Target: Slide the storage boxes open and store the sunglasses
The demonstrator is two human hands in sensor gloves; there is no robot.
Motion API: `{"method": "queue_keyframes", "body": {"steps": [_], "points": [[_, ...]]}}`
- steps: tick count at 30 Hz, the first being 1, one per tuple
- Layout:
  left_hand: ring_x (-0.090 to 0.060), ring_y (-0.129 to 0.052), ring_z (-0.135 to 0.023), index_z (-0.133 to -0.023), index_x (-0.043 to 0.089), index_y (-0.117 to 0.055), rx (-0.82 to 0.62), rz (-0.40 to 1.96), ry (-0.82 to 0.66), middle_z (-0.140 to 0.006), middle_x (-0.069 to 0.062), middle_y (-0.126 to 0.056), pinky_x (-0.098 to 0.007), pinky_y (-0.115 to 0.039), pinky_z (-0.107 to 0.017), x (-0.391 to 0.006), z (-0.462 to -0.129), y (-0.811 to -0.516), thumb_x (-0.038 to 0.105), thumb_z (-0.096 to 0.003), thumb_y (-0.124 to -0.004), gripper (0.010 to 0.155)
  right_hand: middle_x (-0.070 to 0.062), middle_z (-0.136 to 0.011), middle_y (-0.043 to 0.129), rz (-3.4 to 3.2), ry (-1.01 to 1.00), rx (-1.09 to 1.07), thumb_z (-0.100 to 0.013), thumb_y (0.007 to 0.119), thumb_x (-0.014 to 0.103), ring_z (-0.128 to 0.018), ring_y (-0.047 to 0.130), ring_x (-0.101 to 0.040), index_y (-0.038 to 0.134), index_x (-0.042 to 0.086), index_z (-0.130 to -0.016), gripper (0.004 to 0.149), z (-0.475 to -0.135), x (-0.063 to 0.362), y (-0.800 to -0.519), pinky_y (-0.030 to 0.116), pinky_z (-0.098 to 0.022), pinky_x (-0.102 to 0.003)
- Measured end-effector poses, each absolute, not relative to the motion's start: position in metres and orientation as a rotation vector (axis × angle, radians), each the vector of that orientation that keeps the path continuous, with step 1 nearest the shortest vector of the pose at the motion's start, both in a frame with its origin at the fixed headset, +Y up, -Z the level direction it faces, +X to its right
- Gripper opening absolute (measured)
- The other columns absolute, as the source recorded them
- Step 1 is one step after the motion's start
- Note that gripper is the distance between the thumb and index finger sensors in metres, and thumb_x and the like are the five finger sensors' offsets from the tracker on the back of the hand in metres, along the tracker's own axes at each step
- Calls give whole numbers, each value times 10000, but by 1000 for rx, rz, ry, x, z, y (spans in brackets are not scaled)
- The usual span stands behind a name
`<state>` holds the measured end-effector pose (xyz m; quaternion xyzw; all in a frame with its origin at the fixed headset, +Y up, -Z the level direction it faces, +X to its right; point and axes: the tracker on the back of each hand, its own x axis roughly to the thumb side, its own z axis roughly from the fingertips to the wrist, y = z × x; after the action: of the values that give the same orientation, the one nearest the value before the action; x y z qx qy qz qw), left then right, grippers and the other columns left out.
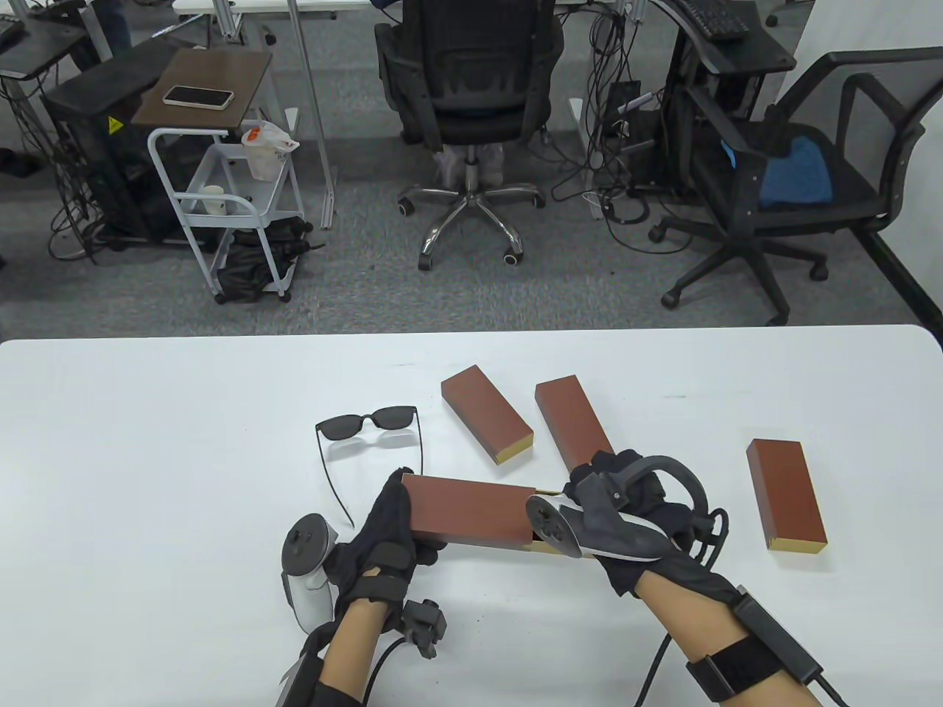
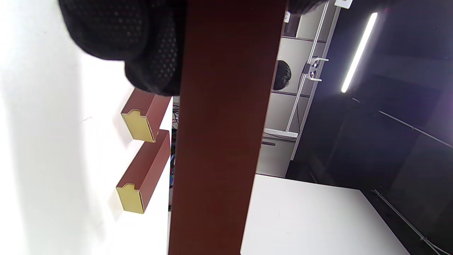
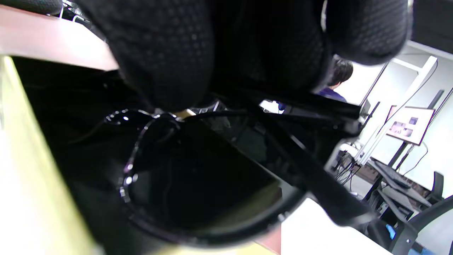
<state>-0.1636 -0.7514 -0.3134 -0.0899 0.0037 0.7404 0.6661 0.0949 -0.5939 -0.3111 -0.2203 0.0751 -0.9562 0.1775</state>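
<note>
While the left hand (image 1: 387, 534) grips the long reddish-brown sleeve box (image 1: 471, 510) by its left end, the right hand (image 1: 626, 515) at its open end pinches folded black sunglasses (image 3: 212, 177) — seemingly over the yellow inner tray (image 3: 21, 159). Another black-framed pair (image 1: 372, 427) lies open on the white table (image 1: 147, 442) — beside three closed boxes (image 1: 486, 414).

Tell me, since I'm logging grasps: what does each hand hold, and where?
Left hand grips the brown box at its left end; right hand holds folded sunglasses at the box's open end.
</note>
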Motion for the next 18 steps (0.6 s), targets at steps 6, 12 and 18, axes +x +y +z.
{"method": "queue_keyframes", "body": {"steps": [6, 12, 18], "points": [[-280, -944, -631, -1184, 214, -399, -204, 1682, 5, -923, -145, -804, -473, -807, -463, -162, -312, -751, 570, -597, -472, 691, -40, -637, 997, -2758, 241, -627, -281, 951, 326, -516, 957, -283, 953, 279, -646, 368, -314, 95, -599, 800, -453, -501], [-280, -940, -633, -1184, 211, -387, -208, 1680, -2, -924, -145, -797, -473, -805, -464, -161, -312, -751, 565, -594, -465, 693, -37, -626, 1005, -2805, 260, -650, -273, 956, 331, -509, 967, -277, 958, 278, -639, 369, -315, 94, -601, 801, -454, -504], [-287, -932, -637, -1186, 214, -380, -210, 1682, -4, -929, -149, -789, -478, -798, -469, -161, -312, -752, 563, -593, -464, 693, -29, -622, 1012, -2815, 241, -643, -273, 957, 337, -508, 979, -268, 958, 284, -636, 368, -317, 93, -605, 798, -466, -505]]}}
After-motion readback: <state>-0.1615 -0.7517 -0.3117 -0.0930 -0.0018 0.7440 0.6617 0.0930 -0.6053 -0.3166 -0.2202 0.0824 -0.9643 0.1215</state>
